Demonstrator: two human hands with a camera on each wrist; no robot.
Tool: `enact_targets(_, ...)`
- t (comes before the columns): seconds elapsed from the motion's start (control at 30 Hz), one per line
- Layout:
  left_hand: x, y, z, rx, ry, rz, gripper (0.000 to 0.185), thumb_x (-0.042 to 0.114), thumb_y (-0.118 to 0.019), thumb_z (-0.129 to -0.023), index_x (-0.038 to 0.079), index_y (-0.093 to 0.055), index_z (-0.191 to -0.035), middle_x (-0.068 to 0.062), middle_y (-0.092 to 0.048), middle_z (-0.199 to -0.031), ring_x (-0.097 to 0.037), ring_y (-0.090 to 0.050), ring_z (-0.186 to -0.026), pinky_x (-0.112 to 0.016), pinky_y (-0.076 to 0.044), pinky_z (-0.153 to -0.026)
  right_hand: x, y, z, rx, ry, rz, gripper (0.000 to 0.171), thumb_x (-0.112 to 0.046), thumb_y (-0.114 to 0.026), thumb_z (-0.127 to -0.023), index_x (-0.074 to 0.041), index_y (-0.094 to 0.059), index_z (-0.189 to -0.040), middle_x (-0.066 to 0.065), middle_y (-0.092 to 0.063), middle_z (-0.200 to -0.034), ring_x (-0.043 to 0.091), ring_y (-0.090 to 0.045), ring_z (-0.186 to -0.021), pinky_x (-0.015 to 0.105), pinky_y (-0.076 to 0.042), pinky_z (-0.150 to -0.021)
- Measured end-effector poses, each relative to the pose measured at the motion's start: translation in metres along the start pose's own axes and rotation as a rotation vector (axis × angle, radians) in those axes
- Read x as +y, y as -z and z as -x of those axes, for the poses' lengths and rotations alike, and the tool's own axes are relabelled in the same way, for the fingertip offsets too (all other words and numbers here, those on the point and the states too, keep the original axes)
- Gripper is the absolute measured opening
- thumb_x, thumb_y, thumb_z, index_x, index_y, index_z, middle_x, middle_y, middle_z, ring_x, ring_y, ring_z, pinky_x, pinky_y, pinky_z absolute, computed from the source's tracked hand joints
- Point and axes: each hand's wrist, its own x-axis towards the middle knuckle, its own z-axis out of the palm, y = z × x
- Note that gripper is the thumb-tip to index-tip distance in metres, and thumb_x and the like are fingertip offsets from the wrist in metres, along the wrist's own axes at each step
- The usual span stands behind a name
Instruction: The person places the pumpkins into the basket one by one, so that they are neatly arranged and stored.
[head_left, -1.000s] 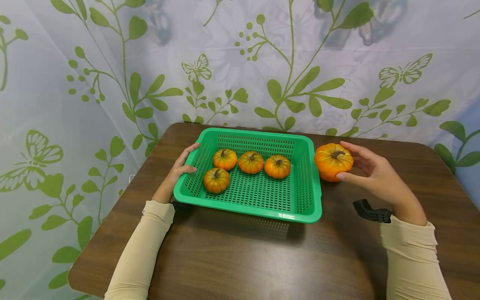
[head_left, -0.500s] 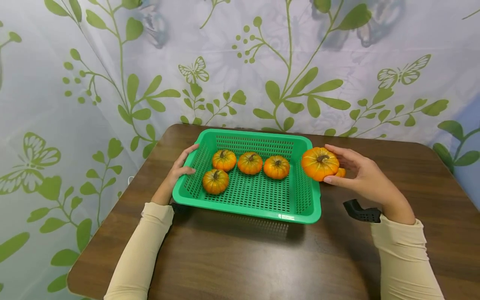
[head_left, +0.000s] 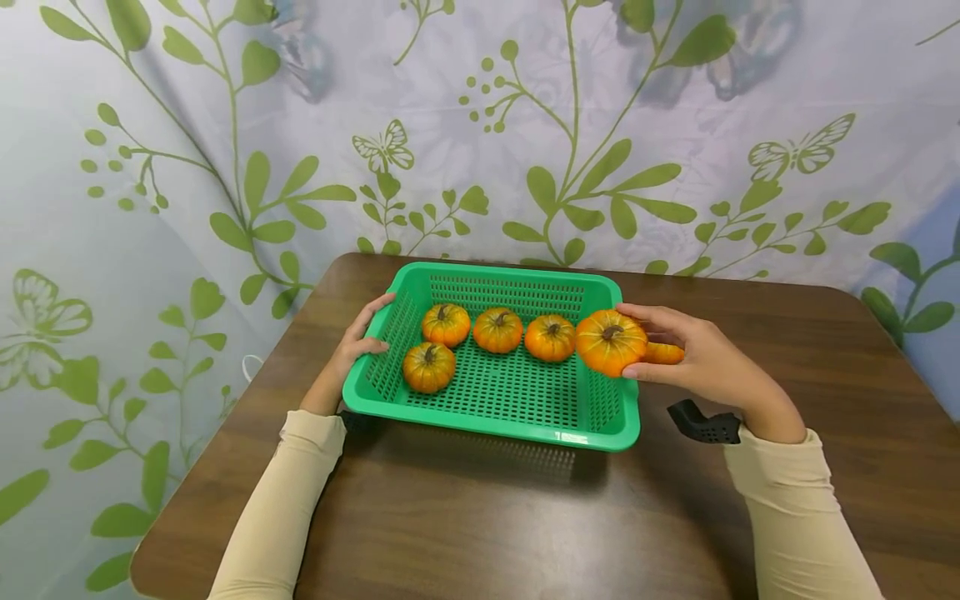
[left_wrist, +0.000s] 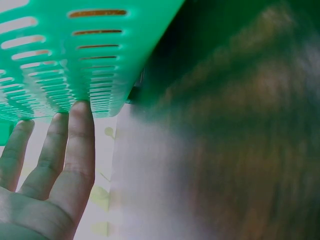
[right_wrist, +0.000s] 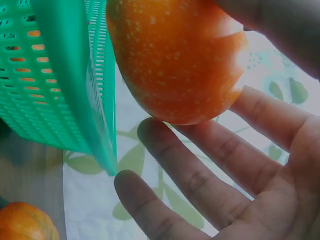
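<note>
A green plastic basket (head_left: 491, 423) with slotted walls stands on the table, holding several small orange pumpkins, among them one pumpkin (head_left: 429, 367) near the left wall. My left hand (head_left: 358, 340) grips the basket's left rim, thumb over the top; in the left wrist view its fingertips (left_wrist: 80, 107) meet the slotted wall. Over the basket's right rim, my right hand (head_left: 686, 350) pinches another pumpkin (head_left: 611, 343) between thumb and fingers, stem up. From the right wrist view, this pumpkin's smooth orange underside (right_wrist: 175, 75) shows beside the basket wall, the lower fingers spread below it.
One more pumpkin (head_left: 664, 353) lies on the brown table (head_left: 465, 517) outside the basket's right wall, partly hidden by the right hand. A leaf-patterned curtain (head_left: 465, 125) hangs right behind the table's back edge and along the left side.
My right hand has carried its pumpkin leftward, from beside the basket to over its right rim. This uncovered the pumpkin lying on the table behind. The left hand keeps its place on the rim.
</note>
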Motion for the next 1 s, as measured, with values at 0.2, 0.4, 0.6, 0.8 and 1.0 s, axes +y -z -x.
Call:
enact_targets(0.2,0.000,0.000,0.006,0.007,0.061,0.001,0.078,-0.005,-0.046,-0.082,0.008,-0.028,-0.156,-0.017,-0.022,-0.157,-0.024,-0.045,-0.123,-0.026,-0.047,-0.091,-0.006,-0.004,-0.011,-0.092,0.031,0.096,0.072,-0.025,-0.080,-0.084,-0.016,-0.048,-0.149,0.006,-0.051,-0.146,0.024,-0.057,-0.120,0.025,-0.049,-0.093)
enact_targets(0.4,-0.003,0.001,0.010,-0.006,0.022,0.055,0.077,-0.008,-0.044,-0.081,0.008,-0.031,-0.155,-0.018,-0.029,-0.153,-0.023,-0.047,-0.124,-0.027,-0.047,-0.093,-0.010,-0.011,-0.022,-0.170,0.071,0.131,0.072,-0.031,-0.079,-0.085,-0.014,-0.049,-0.148,0.008,-0.052,-0.145,0.026,-0.055,-0.121,0.050,-0.048,-0.093)
enact_targets(0.6,-0.004,0.000,0.011,0.003,0.039,0.050,0.077,-0.006,-0.045,-0.081,0.013,-0.034,-0.155,-0.018,-0.028,-0.153,-0.023,-0.047,-0.124,-0.027,-0.047,-0.093,-0.014,-0.014,-0.034,-0.244,0.083,0.154,0.073,-0.035,-0.079,-0.084,-0.011,-0.049,-0.148,0.006,-0.055,-0.140,0.023,-0.058,-0.093,0.039,-0.049,-0.080)
enact_targets(0.8,-0.004,-0.001,0.010,-0.002,0.027,0.065,0.078,-0.007,-0.044,-0.081,0.009,-0.030,-0.156,-0.024,-0.024,-0.154,-0.024,-0.046,-0.125,-0.027,-0.047,-0.094,-0.021,-0.016,-0.046,-0.303,0.100,0.155,0.077,-0.037,-0.079,-0.083,-0.011,-0.049,-0.148,0.008,-0.052,-0.145,0.027,-0.050,-0.130,0.050,-0.044,-0.101)
enact_targets(1.0,-0.003,-0.004,0.008,0.003,0.013,0.037,0.077,-0.006,-0.045,-0.081,0.007,-0.030,-0.155,-0.020,-0.026,-0.154,-0.022,-0.048,-0.121,-0.026,-0.046,-0.093,-0.026,-0.018,-0.058,-0.343,0.139,0.146,0.075,-0.034,-0.080,-0.082,-0.009,-0.050,-0.146,0.008,-0.053,-0.144,0.027,-0.050,-0.130,0.049,-0.043,-0.102)
